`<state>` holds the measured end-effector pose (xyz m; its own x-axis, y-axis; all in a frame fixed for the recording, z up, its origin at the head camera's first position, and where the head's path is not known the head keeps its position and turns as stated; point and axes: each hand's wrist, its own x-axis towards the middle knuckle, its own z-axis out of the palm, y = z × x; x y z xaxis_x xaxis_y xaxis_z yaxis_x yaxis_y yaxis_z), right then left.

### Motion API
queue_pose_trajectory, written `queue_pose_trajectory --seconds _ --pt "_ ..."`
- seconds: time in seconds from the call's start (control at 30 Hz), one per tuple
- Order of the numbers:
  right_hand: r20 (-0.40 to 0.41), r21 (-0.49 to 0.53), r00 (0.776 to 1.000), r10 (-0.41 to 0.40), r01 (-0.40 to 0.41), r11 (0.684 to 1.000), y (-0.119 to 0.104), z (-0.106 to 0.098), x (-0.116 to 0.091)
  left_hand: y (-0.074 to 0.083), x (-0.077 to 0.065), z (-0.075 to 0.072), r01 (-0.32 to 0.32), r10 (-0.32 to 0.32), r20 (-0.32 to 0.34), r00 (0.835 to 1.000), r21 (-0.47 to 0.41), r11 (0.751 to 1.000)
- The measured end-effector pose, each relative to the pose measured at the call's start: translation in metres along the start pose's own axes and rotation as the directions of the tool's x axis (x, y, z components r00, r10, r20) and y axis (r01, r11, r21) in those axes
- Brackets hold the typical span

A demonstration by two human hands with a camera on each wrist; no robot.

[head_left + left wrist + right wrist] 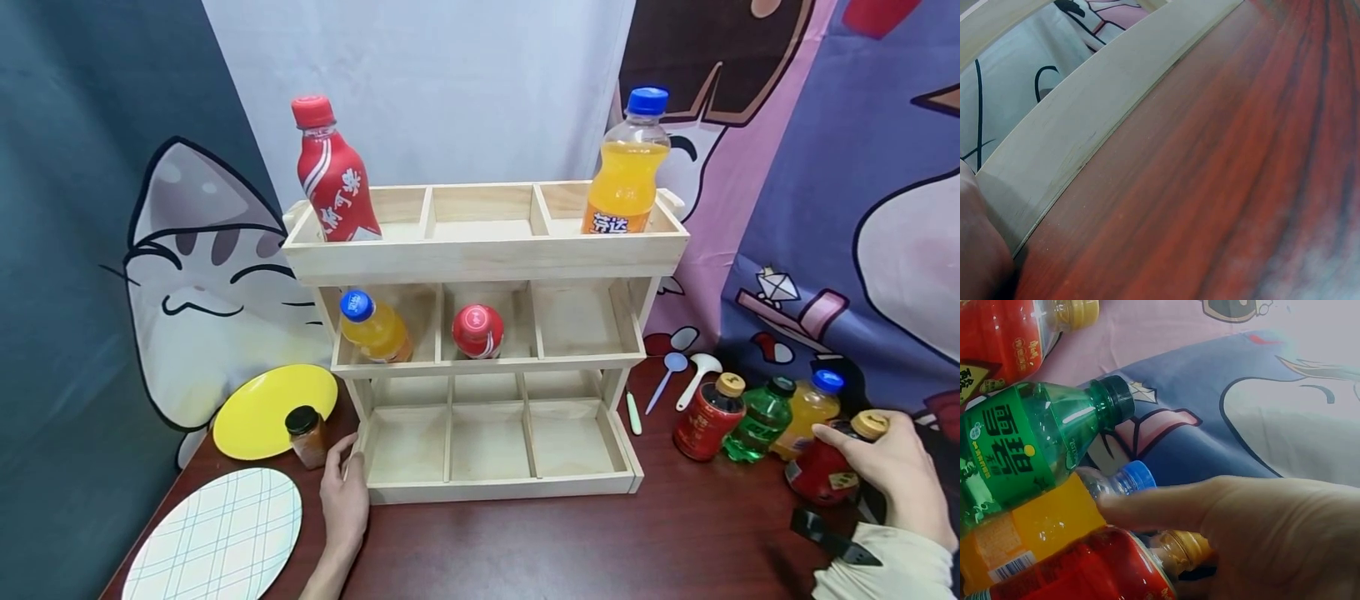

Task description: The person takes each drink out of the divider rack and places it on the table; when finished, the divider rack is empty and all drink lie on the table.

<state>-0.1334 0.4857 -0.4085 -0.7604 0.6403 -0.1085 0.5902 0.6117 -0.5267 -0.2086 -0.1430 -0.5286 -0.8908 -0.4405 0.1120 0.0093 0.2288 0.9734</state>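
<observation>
A three-tier wooden shelf [487, 260] with divided compartments stands in the middle of the head view. My left hand [345, 500] rests against its lower left side; in the left wrist view only part of that hand [982, 244] shows beside the pale wood. At the far right, my right hand [903, 471] holds a red-labelled bottle [820, 473] with a gold cap near its top. The thumb lies across the bottle's shoulder in the right wrist view, while the other fingers are mostly hidden. Beside it stand an orange soda bottle [1041, 528] and a green bottle [1022, 444].
Another gold-capped red bottle [708, 421] stands nearest the shelf. Cola and orange soda bottles occupy the upper two tiers. Behind the right-hand row lie a blue spoon [667, 379], a white ladle [699, 377] and a green-handled utensil [633, 413]. Left are plates [225, 533] and a jar [307, 437].
</observation>
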Motion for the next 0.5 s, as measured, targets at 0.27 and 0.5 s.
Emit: queue_pose_trajectory --seconds 0.27,0.5 --pt "-0.14 0.064 0.987 -0.082 0.092 0.994 -0.016 0.0 -0.011 0.001 0.002 0.0 -0.003 0.003 -0.005 1.0 -0.009 1.0" --pt "-0.291 0.131 0.95 -0.113 0.156 0.979 -0.039 0.0 -0.026 0.0 0.001 0.0 0.009 -0.009 -0.003 1.0 -0.004 1.0"
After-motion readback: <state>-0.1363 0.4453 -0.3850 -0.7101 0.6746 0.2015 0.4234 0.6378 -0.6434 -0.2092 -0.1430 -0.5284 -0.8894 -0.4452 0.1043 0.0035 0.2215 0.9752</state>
